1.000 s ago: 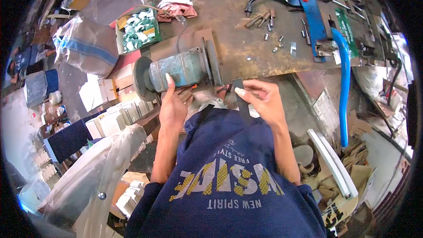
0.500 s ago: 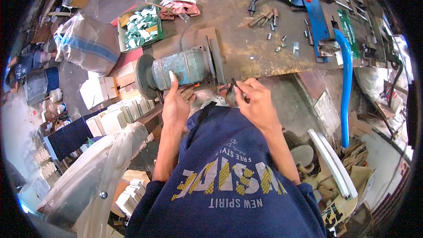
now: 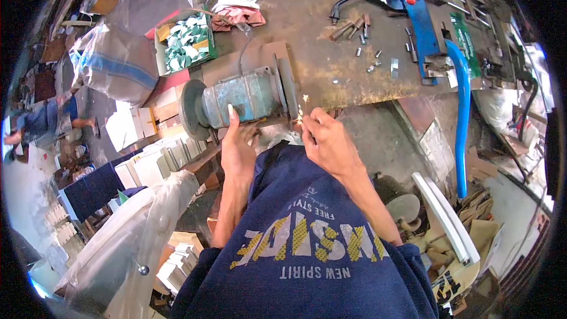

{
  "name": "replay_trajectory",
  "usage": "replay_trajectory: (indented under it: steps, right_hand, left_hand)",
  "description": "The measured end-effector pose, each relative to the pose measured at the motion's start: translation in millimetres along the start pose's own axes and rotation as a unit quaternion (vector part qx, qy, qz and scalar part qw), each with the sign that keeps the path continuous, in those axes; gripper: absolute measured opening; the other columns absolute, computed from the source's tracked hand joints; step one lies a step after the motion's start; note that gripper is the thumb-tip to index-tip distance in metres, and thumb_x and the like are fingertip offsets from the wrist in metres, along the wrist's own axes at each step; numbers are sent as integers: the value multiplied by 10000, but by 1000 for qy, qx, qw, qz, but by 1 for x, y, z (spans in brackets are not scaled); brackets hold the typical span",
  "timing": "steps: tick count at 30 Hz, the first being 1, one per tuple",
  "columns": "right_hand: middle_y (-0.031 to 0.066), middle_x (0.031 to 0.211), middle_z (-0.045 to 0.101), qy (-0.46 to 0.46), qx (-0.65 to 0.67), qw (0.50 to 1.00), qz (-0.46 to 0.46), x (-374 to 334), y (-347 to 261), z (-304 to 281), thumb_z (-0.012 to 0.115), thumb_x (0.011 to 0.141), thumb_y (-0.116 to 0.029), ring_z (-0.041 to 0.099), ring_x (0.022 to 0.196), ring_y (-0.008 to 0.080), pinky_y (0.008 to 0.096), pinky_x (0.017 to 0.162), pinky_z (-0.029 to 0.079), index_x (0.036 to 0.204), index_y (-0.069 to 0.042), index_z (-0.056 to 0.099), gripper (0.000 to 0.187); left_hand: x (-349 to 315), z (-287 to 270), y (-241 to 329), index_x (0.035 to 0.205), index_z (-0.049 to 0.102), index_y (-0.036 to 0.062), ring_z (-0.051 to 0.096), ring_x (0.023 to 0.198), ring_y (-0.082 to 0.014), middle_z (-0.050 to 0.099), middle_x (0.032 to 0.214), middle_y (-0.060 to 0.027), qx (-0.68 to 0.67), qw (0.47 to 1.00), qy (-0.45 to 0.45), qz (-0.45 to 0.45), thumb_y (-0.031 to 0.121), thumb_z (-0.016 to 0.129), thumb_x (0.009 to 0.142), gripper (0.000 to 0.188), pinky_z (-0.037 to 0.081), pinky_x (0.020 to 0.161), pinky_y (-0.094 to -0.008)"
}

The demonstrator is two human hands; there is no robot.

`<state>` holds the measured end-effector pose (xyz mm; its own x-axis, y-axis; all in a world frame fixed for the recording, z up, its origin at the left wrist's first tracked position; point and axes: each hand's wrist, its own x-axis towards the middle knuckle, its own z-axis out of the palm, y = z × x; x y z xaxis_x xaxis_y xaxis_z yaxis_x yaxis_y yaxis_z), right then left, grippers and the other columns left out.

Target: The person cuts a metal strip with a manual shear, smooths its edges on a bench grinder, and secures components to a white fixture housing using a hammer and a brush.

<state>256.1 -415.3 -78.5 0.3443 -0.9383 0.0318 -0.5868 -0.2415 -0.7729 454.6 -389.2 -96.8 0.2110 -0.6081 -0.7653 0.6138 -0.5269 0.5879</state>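
Observation:
A worn blue-grey bench grinder (image 3: 242,97) sits at the near edge of the bench, a wheel on each end. My right hand (image 3: 328,142) is closed, fingers pinched, at the near side of the grinder's right wheel (image 3: 287,85). It grips a small dark metal piece, mostly hidden by the fingers. Bright sparks (image 3: 300,118) fly where the fingertips meet the wheel. My left hand (image 3: 237,147) rests against the near side of the motor housing. Its thumb points up along the casing, and the other fingers stretch out beneath it, holding no loose thing.
On the bench (image 3: 319,65) lie a box of green-white pieces (image 3: 188,41), folded cloths (image 3: 239,9), small metal cylinders (image 3: 357,26) and a blue metal bar (image 3: 416,29). A blue hose (image 3: 462,124) hangs at right. White boxes (image 3: 153,162) stand left; another person (image 3: 56,118) is far left.
My right hand has moved left and in to the right wheel with the metal piece, and sparks have appeared. My left hand stays against the housing. The person far left has shifted.

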Motion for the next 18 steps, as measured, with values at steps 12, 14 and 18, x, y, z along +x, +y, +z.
replay_trajectory:
  steps: [12, 14, 18]
  right_hand:
    - [83, 842, 663, 145, 313, 935, 81, 14, -30, -100, 722, 830, 12, 586, 663, 83, 222, 564, 450, 991, 71, 708, 172]
    - [40, 853, 655, 114, 373, 917, 82, 12, -21, -126, 714, 854, 15, 569, 716, 45, 191, 572, 432, 1035, 74, 706, 191]
    - [59, 866, 663, 150, 368, 915, 75, 11, 11, -168, 716, 850, 12, 602, 729, 72, 205, 605, 464, 1059, 55, 708, 213]
  left_hand:
    - [-62, 26, 25, 1165, 680, -11, 624, 1014, -212, 708, 1038, -131, 362, 900, -244, 17, 503, 484, 983, 579, 444, 927, -375]
    - [-101, 82, 35, 1148, 695, 1, 631, 975, -141, 719, 1014, -115, 394, 895, -200, 65, 269, 520, 1011, 349, 462, 876, -268]
    - [-110, 169, 20, 1254, 615, -38, 593, 1063, -135, 679, 1142, -124, 318, 896, -242, 193, 204, 584, 985, 363, 440, 952, -292]
